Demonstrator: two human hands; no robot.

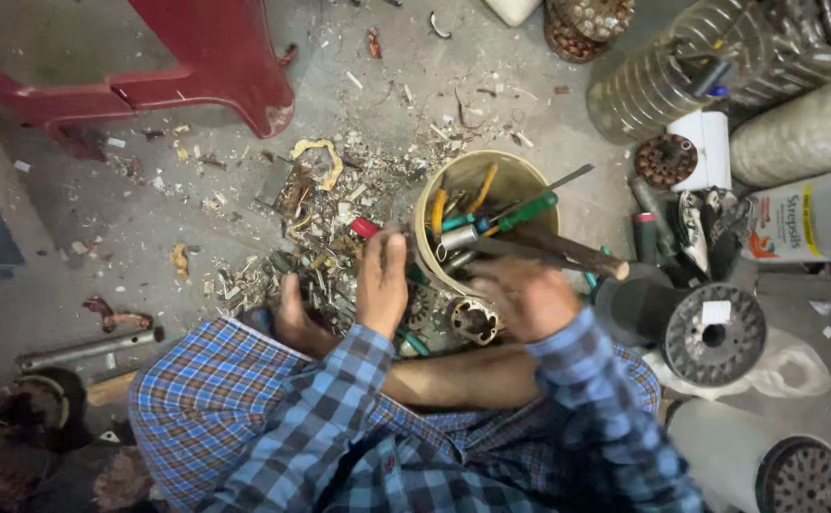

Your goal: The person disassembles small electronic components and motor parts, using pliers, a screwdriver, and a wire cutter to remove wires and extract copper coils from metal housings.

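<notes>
The left hand (382, 285) reached flat-fingered onto a heap of metal scraps (325, 237) on the floor, just beside a yellowish tub (520, 180) crammed with screwdrivers. The blurred right hand (526, 299) seemed closed around a dark wooden handle (548, 255) lying across the tub's rim

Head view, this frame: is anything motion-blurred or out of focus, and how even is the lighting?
Head view: right hand smeared by motion; left hand and tool bucket fairly sharp; light soft and even on the concrete floor, dim toward the lower-left corner; mild glare on the clear plastic bottle.
</notes>
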